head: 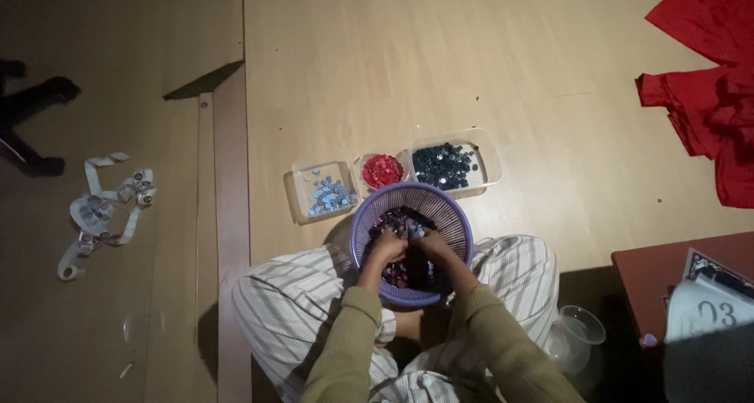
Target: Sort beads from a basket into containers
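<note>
A purple slotted basket (450,209) sits between my knees on the wooden floor, holding a mix of small round caps (391,219). Both my hands are down inside it. My left hand (389,247) rests on the caps at the left side, fingers curled. My right hand (430,242) is beside it, also curled among the caps. What each hand grips is too dark to tell. Just beyond the basket stand three clear tubs: one with light blue caps (328,196), one with red caps (382,170), one with dark blue caps (445,166).
Red cloth (707,89) lies at the far right. A dark red table corner (660,273) with a paper on it is at the right. A clear plastic cup (580,334) stands by my right knee. White strips and small bits (106,210) lie at the left.
</note>
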